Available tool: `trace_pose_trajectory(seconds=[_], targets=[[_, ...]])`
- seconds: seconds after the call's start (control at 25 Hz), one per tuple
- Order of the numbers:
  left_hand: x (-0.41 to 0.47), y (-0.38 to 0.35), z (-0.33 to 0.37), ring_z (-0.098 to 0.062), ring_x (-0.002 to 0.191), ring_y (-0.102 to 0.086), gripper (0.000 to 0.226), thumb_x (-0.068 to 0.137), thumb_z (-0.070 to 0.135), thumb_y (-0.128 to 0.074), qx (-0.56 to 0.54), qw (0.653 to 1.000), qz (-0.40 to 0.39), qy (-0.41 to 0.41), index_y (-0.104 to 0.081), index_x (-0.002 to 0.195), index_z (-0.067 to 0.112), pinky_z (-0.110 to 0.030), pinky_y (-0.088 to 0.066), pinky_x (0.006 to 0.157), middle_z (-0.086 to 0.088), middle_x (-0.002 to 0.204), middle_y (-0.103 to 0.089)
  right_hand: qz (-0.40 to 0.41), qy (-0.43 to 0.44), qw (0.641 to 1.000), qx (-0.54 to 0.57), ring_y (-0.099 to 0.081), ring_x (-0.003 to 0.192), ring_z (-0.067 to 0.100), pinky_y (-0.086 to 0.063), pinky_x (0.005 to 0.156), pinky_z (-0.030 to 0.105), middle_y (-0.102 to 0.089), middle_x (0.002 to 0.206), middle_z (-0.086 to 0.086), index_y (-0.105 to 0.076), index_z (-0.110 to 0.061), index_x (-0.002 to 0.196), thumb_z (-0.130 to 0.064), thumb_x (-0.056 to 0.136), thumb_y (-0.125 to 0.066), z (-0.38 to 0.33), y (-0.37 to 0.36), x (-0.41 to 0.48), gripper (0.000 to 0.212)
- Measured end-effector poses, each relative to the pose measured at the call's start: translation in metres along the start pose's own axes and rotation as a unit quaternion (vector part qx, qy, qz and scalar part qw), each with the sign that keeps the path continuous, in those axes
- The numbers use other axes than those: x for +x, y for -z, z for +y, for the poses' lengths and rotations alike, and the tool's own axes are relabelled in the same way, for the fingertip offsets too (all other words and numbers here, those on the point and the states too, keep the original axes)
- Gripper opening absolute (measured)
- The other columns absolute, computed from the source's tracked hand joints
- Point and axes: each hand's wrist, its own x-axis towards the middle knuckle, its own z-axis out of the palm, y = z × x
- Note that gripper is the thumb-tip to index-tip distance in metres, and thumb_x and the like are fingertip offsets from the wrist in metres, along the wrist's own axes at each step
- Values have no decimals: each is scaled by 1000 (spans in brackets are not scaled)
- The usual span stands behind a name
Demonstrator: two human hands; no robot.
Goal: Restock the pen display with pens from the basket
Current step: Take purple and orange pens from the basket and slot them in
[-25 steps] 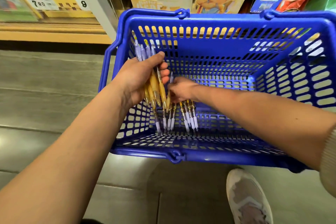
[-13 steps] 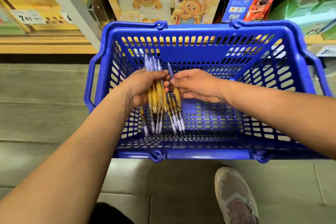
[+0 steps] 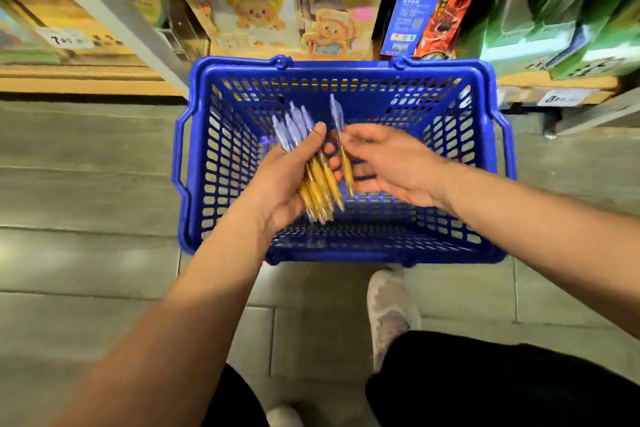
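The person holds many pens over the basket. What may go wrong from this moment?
1. The left hand holds a full bundle of pens fanned loosely; adding the single pen pinched by the right hand may make some slip out.
2. Dropped pens should land in the blue basket, but narrow tips might poke through its slotted floor.

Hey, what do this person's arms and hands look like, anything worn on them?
The left hand and right hand are bare: no gloves, and no ring or watch shows. The left forearm and right forearm are uncovered too, with no sleeve in view.
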Motion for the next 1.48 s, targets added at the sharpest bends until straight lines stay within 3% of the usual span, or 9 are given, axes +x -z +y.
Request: trace_pose_trajectory(seconds=[0.2, 0.32, 0.56, 0.68, 0.76, 0.88, 1.16, 1.28, 1.48], targets=[[-116, -45, 44, -22, 73, -61, 31, 104, 26, -52, -46, 995, -11, 93, -72, 86, 9, -41, -54, 81, -8, 79, -62, -6, -21, 999, 40, -67, 71, 14, -58, 72, 29, -69, 81, -2, -65, -20, 99, -10, 103, -50, -61, -33, -114, 19], [-190, -68, 88, -24, 80, -62, 23, 103, 15, -48, -34, 995, -25, 90, -68, 98, 5, -43, -55, 87, -12, 89, -62, -1, -1, 999, 37, -71, 78, 12, -60, 72, 27, -75, 87, -7, -67, -22, 101, -5, 101, -52, -111, -59, -184, 23], [-397, -110, 164, -21, 75, -71, 19, 100, 8, -54, -1, 998, -59, 25, -62, 115, -1, -36, -63, 71, -13, 89, -68, 47, 37, 998, 25, -73, 70, 9, -57, 62, 20, -78, 83, -3, -79, -29, 84, -7, 97, -63, -222, -156, -365, 30], [-499, -128, 195, -19, 73, -71, 19, 103, 6, -52, 30, 998, -48, 1, -62, 116, -1, -36, -64, 72, -13, 92, -69, 80, 36, 996, 30, -75, 77, 9, -57, 62, 20, -79, 89, -3, -71, -20, 105, -12, 97, -65, -258, -207, -450, 13], [-563, -139, 214, -20, 73, -71, 21, 103, 7, -54, 49, 998, -40, -11, -62, 120, -2, -35, -63, 71, -12, 93, -71, 101, 46, 993, 46, -76, 88, 13, -58, 67, 22, -78, 99, -2, -63, -15, 123, -15, 97, -65, -279, -239, -504, 26], [-635, -156, 234, -20, 77, -72, 22, 103, 11, -56, 72, 996, -45, -12, -65, 119, -1, -33, -63, 70, -12, 93, -74, 117, 72, 988, 70, -76, 91, 18, -59, 69, 26, -78, 101, -1, -61, -15, 127, -15, 98, -64, -301, -271, -566, 30], [-706, -196, 264, -26, 76, -74, 23, 104, 16, -57, 94, 991, -79, -45, -72, 110, 0, -44, -64, 76, -18, 92, -76, 105, 129, 982, 90, -76, 91, 23, -59, 68, 27, -77, 105, 3, -65, -18, 120, -15, 97, -65, -352, -282, -642, 24], [-710, -216, 276, -26, 73, -76, 25, 103, 17, -58, 103, 990, -78, -60, -74, 109, -1, -35, -61, 61, -21, 95, -77, 99, 141, 981, 92, -76, 94, 23, -59, 69, 29, -77, 108, 2, -63, -17, 121, -17, 98, -64, -368, -268, -649, 23], [-691, -265, 290, -24, 78, -76, 25, 102, 18, -60, 112, 987, -44, -110, -82, 94, 8, -35, -63, 67, -19, 100, -78, 80, 161, 980, 80, -77, 86, 23, -59, 66, 29, -78, 101, 4, -69, -16, 107, -10, 98, -61, -403, -223, -648, 13]])
